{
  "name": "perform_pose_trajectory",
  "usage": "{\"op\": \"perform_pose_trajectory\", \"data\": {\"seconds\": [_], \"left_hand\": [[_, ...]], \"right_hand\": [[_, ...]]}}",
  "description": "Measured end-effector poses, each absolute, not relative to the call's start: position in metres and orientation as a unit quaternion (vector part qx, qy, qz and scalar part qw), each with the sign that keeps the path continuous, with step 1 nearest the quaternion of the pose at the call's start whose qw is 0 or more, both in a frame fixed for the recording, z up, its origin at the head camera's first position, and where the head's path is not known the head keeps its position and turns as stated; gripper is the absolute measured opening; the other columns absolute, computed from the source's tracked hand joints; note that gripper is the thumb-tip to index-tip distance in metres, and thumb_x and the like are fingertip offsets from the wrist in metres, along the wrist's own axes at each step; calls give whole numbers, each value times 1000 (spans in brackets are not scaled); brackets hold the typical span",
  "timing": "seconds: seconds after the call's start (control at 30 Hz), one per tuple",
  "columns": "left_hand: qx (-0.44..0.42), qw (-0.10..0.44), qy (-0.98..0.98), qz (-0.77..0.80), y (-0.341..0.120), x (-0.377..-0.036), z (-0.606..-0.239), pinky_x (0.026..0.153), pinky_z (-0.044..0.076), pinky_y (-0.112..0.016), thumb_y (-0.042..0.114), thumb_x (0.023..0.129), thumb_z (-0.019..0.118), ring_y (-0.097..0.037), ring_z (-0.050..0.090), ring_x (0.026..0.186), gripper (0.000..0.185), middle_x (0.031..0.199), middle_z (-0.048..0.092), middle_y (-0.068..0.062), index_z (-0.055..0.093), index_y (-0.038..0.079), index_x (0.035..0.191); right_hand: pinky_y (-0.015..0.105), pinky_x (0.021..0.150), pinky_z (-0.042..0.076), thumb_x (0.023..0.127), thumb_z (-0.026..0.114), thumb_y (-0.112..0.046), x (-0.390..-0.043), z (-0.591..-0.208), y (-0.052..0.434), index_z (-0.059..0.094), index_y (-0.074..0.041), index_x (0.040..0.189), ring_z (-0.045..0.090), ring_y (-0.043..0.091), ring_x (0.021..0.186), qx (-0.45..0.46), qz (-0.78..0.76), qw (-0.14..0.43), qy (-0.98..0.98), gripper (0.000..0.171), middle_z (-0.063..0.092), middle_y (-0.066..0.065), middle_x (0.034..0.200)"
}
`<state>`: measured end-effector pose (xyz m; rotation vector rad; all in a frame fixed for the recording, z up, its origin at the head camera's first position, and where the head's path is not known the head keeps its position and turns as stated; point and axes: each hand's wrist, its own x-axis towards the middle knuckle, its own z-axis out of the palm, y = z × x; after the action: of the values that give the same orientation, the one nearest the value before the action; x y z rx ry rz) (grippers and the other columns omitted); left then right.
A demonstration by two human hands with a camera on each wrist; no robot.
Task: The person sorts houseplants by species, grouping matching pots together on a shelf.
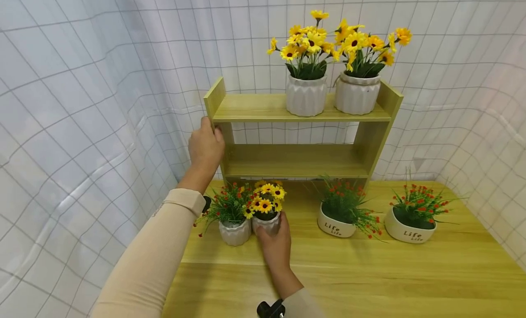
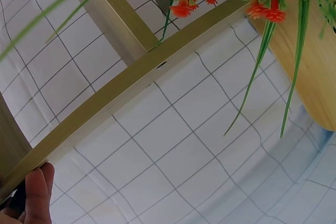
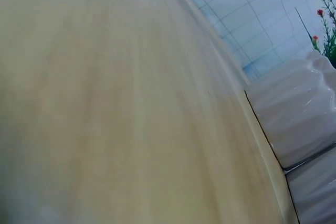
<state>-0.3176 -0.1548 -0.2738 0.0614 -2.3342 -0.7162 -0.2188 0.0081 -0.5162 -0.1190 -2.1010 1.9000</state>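
My left hand (image 1: 207,144) grips the left side panel (image 1: 215,96) of a two-tier wooden shelf (image 1: 296,160), just below its upper board. In the left wrist view, the fingers (image 2: 38,195) lie against the panel's edge (image 2: 105,97). Low in front of the shelf, my right hand (image 1: 276,249) holds a white fluted pot (image 1: 266,225) of yellow flowers (image 1: 266,203), thumb and fingers around its sides. Beside it on the left stands another white pot (image 1: 235,234) with red flowers (image 1: 234,194). The right wrist view shows both pots' walls side by side, but not the hand.
Two white pots (image 1: 306,96) of yellow flowers stand on the top board's right half. Two oval "Life" planters (image 1: 334,227) with red flowers sit on the wooden table (image 1: 341,281) to the right. A grid-patterned white curtain (image 1: 102,103) surrounds the table's back and sides.
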Motion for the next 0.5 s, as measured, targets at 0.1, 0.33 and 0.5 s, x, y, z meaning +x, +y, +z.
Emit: {"op": "perform_pose_trajectory", "data": {"seconds": [0.1,0.33,0.5], "left_hand": [[22,345,-897,-275,-154,-318,-273,66,49,-58,18,103,49,-50,65,83,21,91,66,-31,52,-2,107],[27,338,-900,-276,-152,-317,-272,67,49,-57,19,103,49,-49,66,85,21,93,66,-31,52,-1,108],[33,336,-899,-278,-152,-316,-272,68,49,-57,19,103,49,-49,66,86,21,94,66,-30,52,-1,108]], "right_hand": [[53,109,32,83,80,-28,-223,-515,8,30,0,153,36,35,139,-39,668,152,-727,90,35,19,154],[52,107,36,82,81,-31,-229,-514,5,31,-3,153,39,35,138,-39,674,157,-721,91,37,17,153],[49,105,40,80,83,-27,-235,-514,4,39,-8,150,47,30,131,-22,679,173,-714,85,48,11,144]]}}
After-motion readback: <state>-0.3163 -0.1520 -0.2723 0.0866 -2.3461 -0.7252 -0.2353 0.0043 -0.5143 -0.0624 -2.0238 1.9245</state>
